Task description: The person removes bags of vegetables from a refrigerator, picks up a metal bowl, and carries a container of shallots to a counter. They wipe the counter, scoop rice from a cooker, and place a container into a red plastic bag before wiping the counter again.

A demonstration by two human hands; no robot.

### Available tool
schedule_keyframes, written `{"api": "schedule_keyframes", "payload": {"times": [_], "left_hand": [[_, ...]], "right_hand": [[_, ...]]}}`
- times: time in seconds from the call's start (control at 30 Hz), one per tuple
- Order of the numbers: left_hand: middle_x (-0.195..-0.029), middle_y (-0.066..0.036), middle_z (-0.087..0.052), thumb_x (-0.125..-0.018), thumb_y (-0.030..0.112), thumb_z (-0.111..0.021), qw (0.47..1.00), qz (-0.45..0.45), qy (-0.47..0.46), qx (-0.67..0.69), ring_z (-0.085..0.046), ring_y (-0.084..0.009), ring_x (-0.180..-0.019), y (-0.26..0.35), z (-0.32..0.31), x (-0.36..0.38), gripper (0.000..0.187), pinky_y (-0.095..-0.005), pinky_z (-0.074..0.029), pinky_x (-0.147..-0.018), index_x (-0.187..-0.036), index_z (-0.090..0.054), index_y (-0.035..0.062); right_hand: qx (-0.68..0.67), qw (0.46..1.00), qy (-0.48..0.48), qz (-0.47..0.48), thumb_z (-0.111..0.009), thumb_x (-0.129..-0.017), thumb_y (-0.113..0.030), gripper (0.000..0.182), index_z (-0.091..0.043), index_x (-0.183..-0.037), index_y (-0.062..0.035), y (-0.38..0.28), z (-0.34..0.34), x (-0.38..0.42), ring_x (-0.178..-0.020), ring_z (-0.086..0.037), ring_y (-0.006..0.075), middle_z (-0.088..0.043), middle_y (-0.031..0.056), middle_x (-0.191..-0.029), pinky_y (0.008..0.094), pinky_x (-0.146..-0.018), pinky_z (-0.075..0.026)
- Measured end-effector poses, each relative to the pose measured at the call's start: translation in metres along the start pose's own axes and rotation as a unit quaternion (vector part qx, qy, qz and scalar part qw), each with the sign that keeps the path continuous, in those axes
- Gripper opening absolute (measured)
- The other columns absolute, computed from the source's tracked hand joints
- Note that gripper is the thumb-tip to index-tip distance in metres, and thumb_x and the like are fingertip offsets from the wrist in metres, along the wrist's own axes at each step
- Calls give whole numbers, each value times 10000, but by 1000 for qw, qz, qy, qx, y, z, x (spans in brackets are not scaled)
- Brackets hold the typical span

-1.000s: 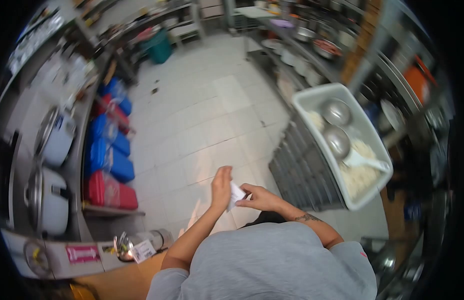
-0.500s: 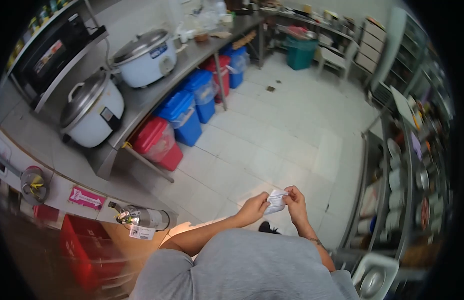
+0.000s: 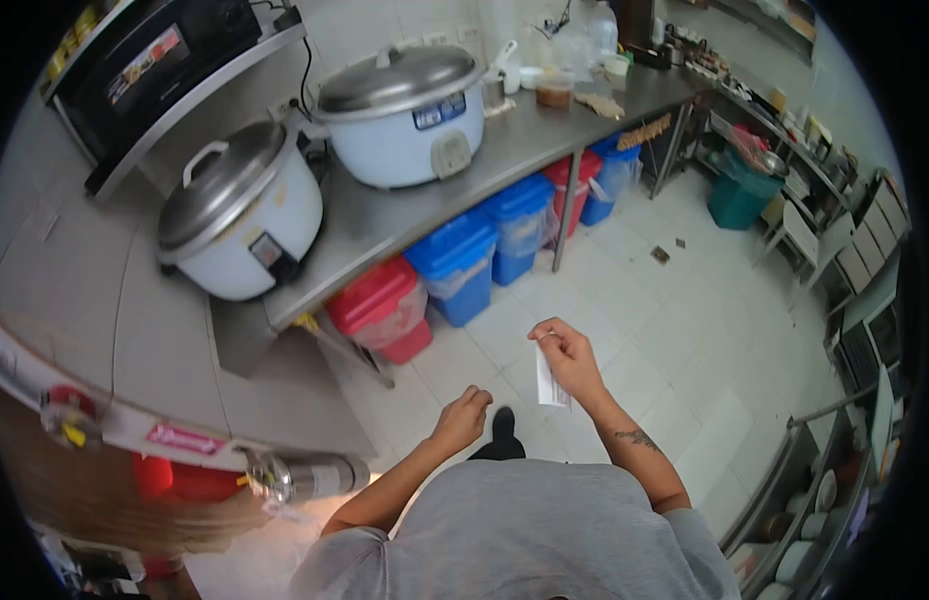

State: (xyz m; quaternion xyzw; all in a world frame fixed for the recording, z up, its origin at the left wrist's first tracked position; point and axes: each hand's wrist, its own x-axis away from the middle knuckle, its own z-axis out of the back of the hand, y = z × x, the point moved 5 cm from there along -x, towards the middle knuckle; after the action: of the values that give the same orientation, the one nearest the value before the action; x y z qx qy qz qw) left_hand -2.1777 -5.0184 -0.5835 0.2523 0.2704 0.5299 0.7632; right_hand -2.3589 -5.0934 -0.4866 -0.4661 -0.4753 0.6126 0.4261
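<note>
My right hand (image 3: 569,358) is raised in front of my body, its fingers closed on a white paper slip (image 3: 550,386) that hangs below them. The slip looks like a printed receipt, but its text cannot be read. Lower and to the left, my left hand (image 3: 462,420) has its fingers curled together, with nothing visible in them. It is apart from the slip, above the tiled floor. A dark shoe (image 3: 504,424) shows between the two hands.
A steel counter (image 3: 385,228) on the left bears two large rice cookers (image 3: 400,120). Red and blue lidded bins (image 3: 453,265) stand under it. A metal cylinder (image 3: 310,478) is at the lower left. A shelf rack (image 3: 785,490) holds dishes at the right. A chair (image 3: 800,235) stands farther back.
My left hand has let go of the paper slip and moved left. The slip now hangs from my right hand alone. My view has turned left, bringing the counter and rice cookers closer.
</note>
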Motion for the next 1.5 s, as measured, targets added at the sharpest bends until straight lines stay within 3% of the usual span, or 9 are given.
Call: {"api": "schedule_keyframes", "payload": {"times": [0.23,0.3,0.4,0.67,0.97,1.2,1.3,1.43,1.5], "left_hand": [[-874,-136,-536,-852,110,-530,996,-62,54,-28,-562,-351,-780,-28,91,-193,80,-433,-454,-641,-891,-547,43],[-881,-135,-537,-850,127,-539,993,-82,81,-25,-560,-353,-778,-25,113,-232,95,-428,-452,-642,-886,-553,40],[-882,-132,-535,-843,106,-543,984,-80,150,-42,-557,-353,-780,-25,148,-274,84,-420,-449,-660,-887,-562,37],[-868,-121,-539,-805,-43,-517,923,29,373,-88,-555,-308,-738,-60,245,-325,138,-361,-451,-648,-906,-592,15],[-772,-95,-530,-811,-25,-559,798,206,537,-180,-506,-189,-618,-51,315,-362,90,-282,-424,-582,-882,-609,-3],[-808,-118,-590,-770,-10,-582,821,203,466,-262,-558,-282,-766,-44,361,-404,104,-357,-447,-665,-849,-648,7],[-823,-119,-605,-762,29,-589,871,161,319,-336,-565,-292,-818,-68,375,-446,113,-382,-456,-717,-851,-658,17],[-941,-143,-640,-722,135,-645,892,362,25,-268,-573,-308,-960,-117,372,-492,199,-390,-452,-825,-888,-676,30],[-1017,-136,-629,-703,146,-665,864,369,-80,-332,-551,-299,-1025,-120,364,-508,293,-384,-426,-869,-977,-658,41]], "right_hand": [[168,942,23,291,-602,-827,-102,117,-617,-883,0,-78,1,-228,-689,-606,254,-621,125,-810,320,-617,-470],[240,905,8,352,-599,-832,-84,90,-627,-895,-27,-118,-1,-285,-681,-568,193,-598,81,-802,290,-601,-451],[309,846,-2,434,-592,-806,-60,127,-625,-926,-86,-149,-11,-381,-700,-579,238,-569,81,-835,319,-604,-462],[465,692,-87,545,-574,-803,-71,237,-610,-1016,-168,-162,-84,-606,-704,-610,241,-556,27,-973,366,-616,-511],[448,542,-236,671,-601,-760,-58,312,-573,-1059,-143,-153,-143,-700,-711,-637,258,-590,38,-958,363,-600,-516],[362,597,-194,689,-562,-840,-155,265,-569,-1103,-128,-190,-126,-745,-728,-620,262,-616,35,-932,360,-582,-499],[372,611,-195,671,-558,-853,-197,259,-570,-1103,-130,-198,-123,-754,-739,-617,254,-616,23,-933,361,-597,-494],[383,596,-212,673,-567,-845,-202,264,-571,-1104,-147,-198,-127,-748,-720,-612,257,-611,22,-918,367,-572,-488],[385,597,-211,671,-573,-840,-203,267,-572,-1103,-155,-199,-127,-743,-712,-610,256,-608,23,-912,366,-561,-486]]}}
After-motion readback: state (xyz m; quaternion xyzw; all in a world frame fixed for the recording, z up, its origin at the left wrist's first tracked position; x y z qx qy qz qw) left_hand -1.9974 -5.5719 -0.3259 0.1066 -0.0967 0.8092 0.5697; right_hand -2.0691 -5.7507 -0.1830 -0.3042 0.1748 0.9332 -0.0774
